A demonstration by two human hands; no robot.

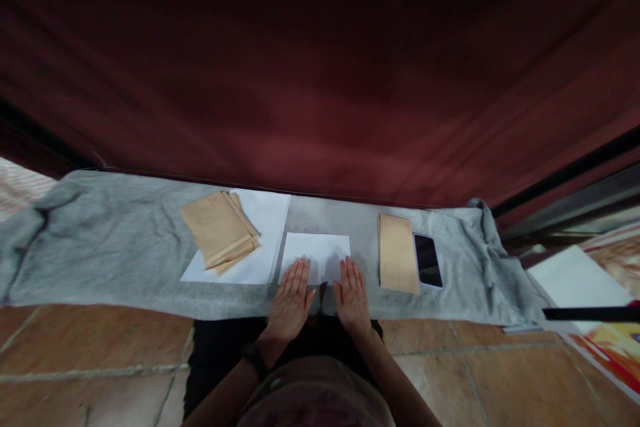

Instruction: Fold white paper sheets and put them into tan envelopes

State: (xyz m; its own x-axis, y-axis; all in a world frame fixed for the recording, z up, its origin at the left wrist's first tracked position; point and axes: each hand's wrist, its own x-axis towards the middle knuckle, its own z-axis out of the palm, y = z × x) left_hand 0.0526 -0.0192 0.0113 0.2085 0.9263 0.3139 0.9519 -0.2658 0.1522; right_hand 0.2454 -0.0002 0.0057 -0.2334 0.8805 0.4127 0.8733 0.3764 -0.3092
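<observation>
A white sheet of paper [317,247] lies on the grey cloth in front of me, its near edge partly under my hands. My left hand [291,300] rests flat on its lower left corner, fingers stretched out and pointing away from me. On the lower right corner, my right hand [353,297] lies the same way, palm down. Neither hand grips anything. To the left, a loose pile of brown envelopes [220,223] sits on a stack of larger white paper [265,213]. A neater stack of brown envelopes [399,253] is to the right.
A phone [428,260] with a dark screen lies right of the neat envelopes. The grey cloth [125,240] covers a long narrow surface, backed by a dark red upright panel [320,113]. Tiled floor [100,347] shows in front, and a white flat item [580,280] is at far right.
</observation>
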